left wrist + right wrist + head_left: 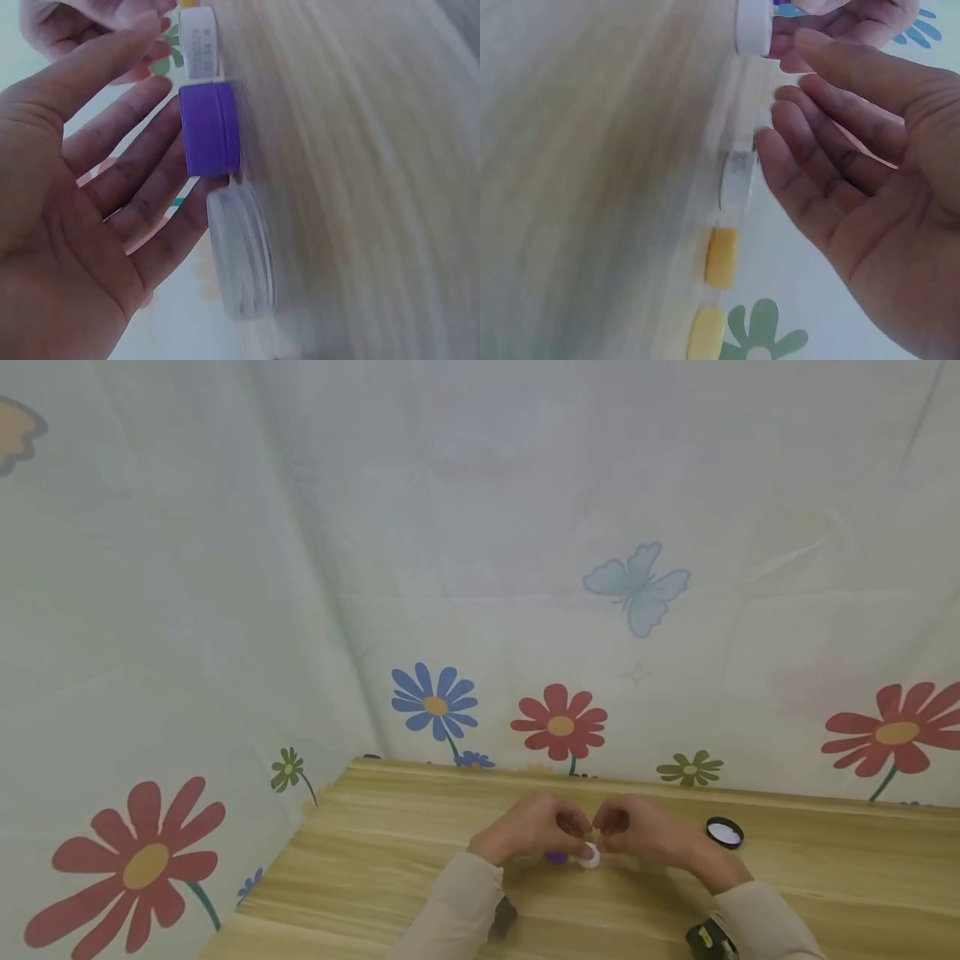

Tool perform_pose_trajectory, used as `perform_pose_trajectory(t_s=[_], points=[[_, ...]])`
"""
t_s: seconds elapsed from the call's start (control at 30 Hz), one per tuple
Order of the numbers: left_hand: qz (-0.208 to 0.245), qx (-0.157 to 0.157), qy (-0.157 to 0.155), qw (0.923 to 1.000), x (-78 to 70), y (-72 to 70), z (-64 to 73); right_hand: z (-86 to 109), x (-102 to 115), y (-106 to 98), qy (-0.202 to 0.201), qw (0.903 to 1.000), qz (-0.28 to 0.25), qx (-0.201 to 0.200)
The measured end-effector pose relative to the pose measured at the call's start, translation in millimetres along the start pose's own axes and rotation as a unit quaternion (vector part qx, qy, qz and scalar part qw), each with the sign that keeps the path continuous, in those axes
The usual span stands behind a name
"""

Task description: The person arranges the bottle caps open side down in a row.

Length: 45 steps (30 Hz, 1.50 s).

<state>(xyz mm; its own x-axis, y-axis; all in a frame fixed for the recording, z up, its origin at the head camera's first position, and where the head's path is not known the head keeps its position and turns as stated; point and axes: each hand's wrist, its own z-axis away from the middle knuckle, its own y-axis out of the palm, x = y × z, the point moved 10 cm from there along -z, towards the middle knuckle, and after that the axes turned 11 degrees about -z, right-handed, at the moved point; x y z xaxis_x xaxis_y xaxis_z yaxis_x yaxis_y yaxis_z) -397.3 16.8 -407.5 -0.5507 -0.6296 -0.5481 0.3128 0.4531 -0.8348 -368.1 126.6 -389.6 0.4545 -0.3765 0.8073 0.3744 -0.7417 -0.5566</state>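
My left hand [536,828] and right hand [651,831] come together over the table, fingertips close to a white bottle cap [590,857]. Beside it, under my left hand, is a purple cap [556,858]. In the left wrist view, a clear cap [241,251], the purple cap and a white cap with printed digits [199,43] line up; my left fingers extend behind them, thumb apart. From the right wrist, my loosely bent fingers are beside a printed white cap [738,180], with an orange cap [721,257] and a yellow cap [706,334] further along.
A black-rimmed round piece with a white centre [724,833] lies right of my right hand. A black and yellow object [705,937] is partly behind the right sleeve, and a dark object [503,917] by the left sleeve. A flowered cloth [510,568] hangs behind the table [360,860].
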Motion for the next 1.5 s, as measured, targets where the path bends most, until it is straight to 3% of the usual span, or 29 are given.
perform_pose_trajectory(t_s=[0.23, 0.53, 1.0, 1.5], points=[[-0.034, -0.053, -0.014, 0.9979, -5.8, -5.3, -9.1, 8.7, 4, -24, 0.013, 0.9975, 0.034, -0.061], [-0.073, -0.085, -0.014, 0.9936, -18.8, -0.7, -20.3, 20.6, -6, -38, 0.032, 0.9937, 0.073, -0.079], [-0.061, -0.058, -0.032, 0.996, -19.9, 11.1, -27.3, 14.9, -26, -38, 0.008, 0.9916, 0.114, -0.059], [-0.043, -0.042, -0.002, 0.9982, -27.2, 18.0, -29.2, 13.8, -26, -32, -0.001, 0.9932, 0.109, -0.041]])
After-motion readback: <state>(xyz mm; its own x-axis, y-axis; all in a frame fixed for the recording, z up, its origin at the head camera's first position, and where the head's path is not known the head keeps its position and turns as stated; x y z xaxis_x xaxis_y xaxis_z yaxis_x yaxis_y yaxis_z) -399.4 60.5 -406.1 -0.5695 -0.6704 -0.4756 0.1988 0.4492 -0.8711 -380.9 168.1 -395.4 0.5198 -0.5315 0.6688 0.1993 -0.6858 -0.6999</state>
